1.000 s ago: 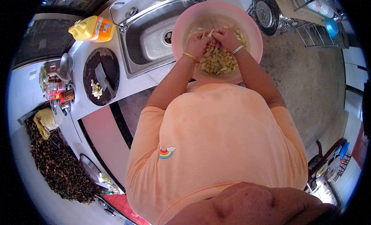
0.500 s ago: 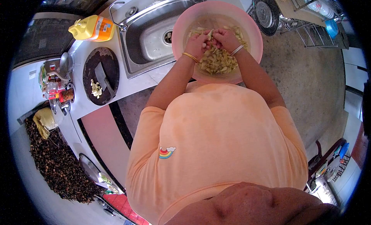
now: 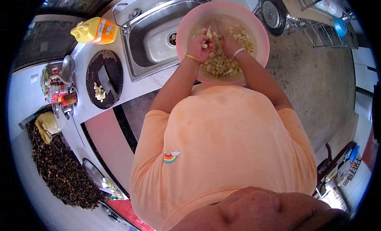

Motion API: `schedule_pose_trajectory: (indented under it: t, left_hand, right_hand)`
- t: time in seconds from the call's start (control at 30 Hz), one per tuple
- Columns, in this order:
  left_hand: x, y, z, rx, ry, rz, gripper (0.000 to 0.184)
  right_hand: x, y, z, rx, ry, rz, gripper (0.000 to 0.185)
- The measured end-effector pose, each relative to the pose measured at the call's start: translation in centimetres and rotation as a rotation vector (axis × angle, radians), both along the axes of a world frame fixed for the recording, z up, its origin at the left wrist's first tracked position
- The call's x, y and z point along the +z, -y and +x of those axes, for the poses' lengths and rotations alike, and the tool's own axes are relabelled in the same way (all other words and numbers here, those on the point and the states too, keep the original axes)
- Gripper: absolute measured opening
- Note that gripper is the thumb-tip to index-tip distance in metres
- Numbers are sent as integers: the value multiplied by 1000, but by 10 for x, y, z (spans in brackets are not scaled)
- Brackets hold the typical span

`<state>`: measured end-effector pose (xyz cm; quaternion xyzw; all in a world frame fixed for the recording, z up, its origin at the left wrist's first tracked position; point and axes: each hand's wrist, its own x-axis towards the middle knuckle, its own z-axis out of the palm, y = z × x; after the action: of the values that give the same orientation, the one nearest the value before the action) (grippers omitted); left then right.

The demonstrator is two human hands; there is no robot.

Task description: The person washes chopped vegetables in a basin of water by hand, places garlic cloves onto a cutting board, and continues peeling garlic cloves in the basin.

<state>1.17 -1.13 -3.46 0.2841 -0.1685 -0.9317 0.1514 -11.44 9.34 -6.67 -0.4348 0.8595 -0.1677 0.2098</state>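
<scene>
Pale pieces (image 3: pixel 224 67), wet, in pink basin (image 3: pixel 262 36)

- Fingers of the right hand (image 3: pixel 232 46) disappear into cloudy water inside a pink basin (image 3: pixel 262 44), their grip and any catch obscured.
- Curled fingers partly cover the pale pieces (image 3: pixel 204 44) in the left hand (image 3: pixel 200 49), too small to identify.
- The basin hides one end of a steel sink (image 3: pixel 152 44) and whatever supports the basin itself.
- Fine print on a yellow jug (image 3: pixel 89 30) is unreadable.
- Bottles and jars (image 3: pixel 59 92) overlap at the counter's far end, labels illegible.
- A dark heap (image 3: pixel 59 171) dissolves into fragments too small to name.
- The top edge crops a wire rack (image 3: pixel 323 34).
</scene>
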Motion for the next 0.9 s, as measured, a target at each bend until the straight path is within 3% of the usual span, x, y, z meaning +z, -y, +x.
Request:
schedule_pose_trajectory:
  t: [0.13,0.23,0.3,0.5,0.63,0.7,0.73,0.8,0.9]
  left_hand:
    - [-8,6,-2,192,99,15,15]
    - [-8,9,0,230,21,-49,11]
    - [-10,10,-1,233,54,-28,11]
    - [-7,8,3,133,86,-59,11]
    - [2,3,0,195,207,-145,13]
    - [5,3,0,181,237,-161,14]
    - [7,2,0,167,269,-178,16]
    - [3,4,0,180,276,-169,17]
    - [-6,6,2,197,257,-180,18]
  right_hand:
    - [4,2,-5,-70,61,-130,25]
    - [18,1,6,-141,136,-237,25]
    - [7,4,10,252,-217,-352,26]
    - [-3,15,37,405,-161,125,25]
    - [-12,16,31,356,-58,40,20]
    - [-15,16,25,177,-48,-233,20]
    - [-11,15,23,178,-49,-231,20]
    - [-3,14,18,351,-43,141,19]
    - [-16,8,20,252,-6,-80,20]
